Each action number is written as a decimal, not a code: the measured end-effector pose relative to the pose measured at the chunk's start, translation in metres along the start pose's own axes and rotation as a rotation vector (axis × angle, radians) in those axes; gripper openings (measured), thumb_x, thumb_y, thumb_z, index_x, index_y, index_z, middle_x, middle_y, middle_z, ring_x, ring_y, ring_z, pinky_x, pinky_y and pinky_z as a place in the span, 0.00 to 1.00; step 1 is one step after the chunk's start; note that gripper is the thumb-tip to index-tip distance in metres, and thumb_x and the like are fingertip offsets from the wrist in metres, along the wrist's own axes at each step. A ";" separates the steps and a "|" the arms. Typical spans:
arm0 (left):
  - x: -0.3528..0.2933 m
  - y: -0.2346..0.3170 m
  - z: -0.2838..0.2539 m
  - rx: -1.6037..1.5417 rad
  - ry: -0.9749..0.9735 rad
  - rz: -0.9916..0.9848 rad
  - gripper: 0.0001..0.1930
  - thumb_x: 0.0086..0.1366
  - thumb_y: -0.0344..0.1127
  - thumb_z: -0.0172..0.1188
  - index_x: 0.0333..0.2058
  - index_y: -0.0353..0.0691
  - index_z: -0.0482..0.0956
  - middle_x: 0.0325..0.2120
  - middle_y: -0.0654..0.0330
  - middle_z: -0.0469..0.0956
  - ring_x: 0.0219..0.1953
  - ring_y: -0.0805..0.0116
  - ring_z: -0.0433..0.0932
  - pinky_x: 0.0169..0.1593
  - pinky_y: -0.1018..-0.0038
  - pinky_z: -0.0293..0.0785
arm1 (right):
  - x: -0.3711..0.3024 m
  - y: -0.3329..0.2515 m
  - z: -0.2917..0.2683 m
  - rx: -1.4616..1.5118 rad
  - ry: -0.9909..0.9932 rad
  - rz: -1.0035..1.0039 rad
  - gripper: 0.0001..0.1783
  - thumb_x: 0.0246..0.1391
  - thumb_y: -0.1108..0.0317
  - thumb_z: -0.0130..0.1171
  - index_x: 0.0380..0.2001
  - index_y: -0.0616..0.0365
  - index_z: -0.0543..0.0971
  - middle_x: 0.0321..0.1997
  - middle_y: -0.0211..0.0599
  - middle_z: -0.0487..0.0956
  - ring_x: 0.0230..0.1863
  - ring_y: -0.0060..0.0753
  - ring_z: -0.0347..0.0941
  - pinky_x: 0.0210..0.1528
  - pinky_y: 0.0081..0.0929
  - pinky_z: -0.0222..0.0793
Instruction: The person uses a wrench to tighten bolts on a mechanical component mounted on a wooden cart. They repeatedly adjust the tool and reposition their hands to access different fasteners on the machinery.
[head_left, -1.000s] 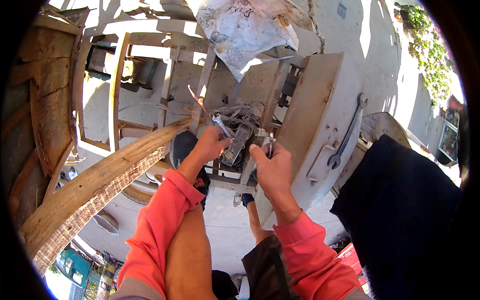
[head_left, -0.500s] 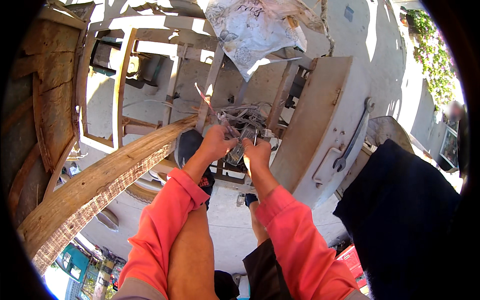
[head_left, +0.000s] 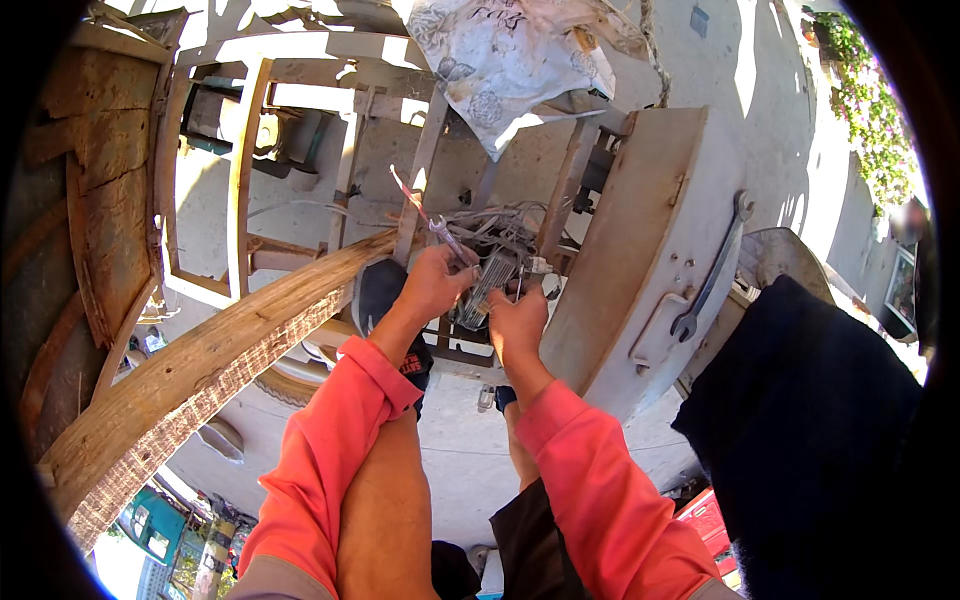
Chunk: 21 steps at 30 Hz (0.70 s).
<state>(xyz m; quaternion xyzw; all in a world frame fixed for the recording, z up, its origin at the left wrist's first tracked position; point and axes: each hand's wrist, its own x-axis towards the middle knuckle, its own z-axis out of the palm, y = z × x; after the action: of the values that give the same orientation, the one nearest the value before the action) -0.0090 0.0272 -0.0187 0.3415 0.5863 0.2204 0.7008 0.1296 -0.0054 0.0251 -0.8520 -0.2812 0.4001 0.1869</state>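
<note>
wrench in the left hand, right hand beside a finned block

at the far left stands a rusty panel, its outer side cut off by the dark rim of the lens. next to it is a slatted frame; through its gaps shows some machinery, too shaded to name. a rough wooden beam slants up from the lower left, its upper end reaching the frame.

the person's left hand pinches a silver wrench between thumb and fingers, the open end pointing up and away; the hand hides the tool's other end. a thin red strip rises just beyond the wrench's head. between the hands, and partly covered by them, a finned metal block sits within the frame, with tangled grey wires behind it; where they run is hard to make out. farther up, a white sack drapes over the frame, its contents hidden and its top cut off.

the right hand is curled by the block, fingers drawn in at a slim metal piece; how firmly it grips cannot be told.

farther right is a pale metal box with a small handle; whatever it holds is hidden. a large wrench lies along it. a dark cloth fills the lower right, its edge lost in black.
</note>
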 end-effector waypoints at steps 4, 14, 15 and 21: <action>0.000 0.005 0.001 -0.001 -0.009 -0.004 0.10 0.57 0.27 0.63 0.38 0.32 0.79 0.25 0.63 0.79 0.26 0.77 0.75 0.31 0.77 0.71 | -0.003 -0.001 0.007 0.095 -0.036 -0.109 0.10 0.43 0.70 0.65 0.26 0.67 0.78 0.22 0.33 0.77 0.24 0.21 0.68 0.27 0.26 0.66; -0.001 0.003 0.001 -0.050 0.031 0.038 0.10 0.56 0.28 0.63 0.36 0.31 0.81 0.26 0.62 0.80 0.27 0.78 0.75 0.32 0.78 0.71 | 0.003 0.000 0.015 0.121 -0.232 0.038 0.15 0.46 0.62 0.65 0.25 0.66 0.80 0.20 0.46 0.78 0.22 0.30 0.72 0.30 0.33 0.68; -0.001 0.004 0.000 -0.070 0.032 0.029 0.10 0.55 0.28 0.63 0.36 0.31 0.81 0.26 0.61 0.80 0.28 0.78 0.75 0.32 0.78 0.71 | 0.002 -0.001 0.015 0.093 -0.225 0.016 0.15 0.46 0.61 0.65 0.25 0.67 0.79 0.20 0.47 0.78 0.22 0.30 0.72 0.29 0.33 0.68; -0.001 0.008 0.000 -0.049 0.042 -0.018 0.11 0.54 0.28 0.64 0.36 0.30 0.81 0.26 0.61 0.81 0.28 0.77 0.76 0.32 0.77 0.72 | -0.002 -0.012 0.014 0.087 -0.183 -0.068 0.16 0.49 0.63 0.63 0.24 0.69 0.78 0.18 0.45 0.76 0.21 0.29 0.70 0.27 0.33 0.66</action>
<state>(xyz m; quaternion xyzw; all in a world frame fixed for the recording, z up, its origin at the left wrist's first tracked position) -0.0086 0.0319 -0.0128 0.3143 0.5983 0.2356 0.6984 0.1134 0.0039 0.0241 -0.7928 -0.3081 0.4817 0.2108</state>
